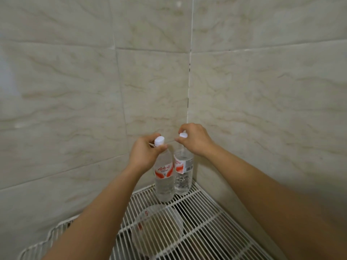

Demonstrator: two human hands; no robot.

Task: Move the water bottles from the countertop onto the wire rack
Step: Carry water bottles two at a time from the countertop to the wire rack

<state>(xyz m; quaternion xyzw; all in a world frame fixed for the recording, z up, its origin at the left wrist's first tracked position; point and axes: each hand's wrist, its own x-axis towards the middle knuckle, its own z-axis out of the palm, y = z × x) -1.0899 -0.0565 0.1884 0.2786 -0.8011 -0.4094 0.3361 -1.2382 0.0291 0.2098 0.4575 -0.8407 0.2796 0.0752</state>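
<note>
- The 2 water bottles stand upright, side by side and touching or nearly so, in the far corner of the wire rack [216, 222]. Their bases appear to sit on the wires.
- The left hand [144, 152] has its fingers and thumb curled round the neck of the left bottle [164, 177], just under its white cap [159, 140].
- The right hand [195, 139] pinches the top of the right bottle [184, 175] from above, fingertips closed about its white cap [183, 135].
- Both bottles are clear, thin-walled plastic, ribbed low down, with red-and-white labels round the middle, and they look full or nearly full.
- Judged from that, each carries real weight for its size. The body would dent under a hard squeeze, while the neck and cap are the stiff parts and the best place to hold.
- A smooth wall may slip if wet, so the ridge below the cap gives the surer purchase.
- The rack is white coated wire, thin parallel rods with gaps, so a narrow base could rock and should be set down squarely before letting go.
- Nearer on the rack lies a clear round container [157, 228], too blurred to identify.
- Glossy beige marbled tiles [75, 91] form the corner behind.
</note>
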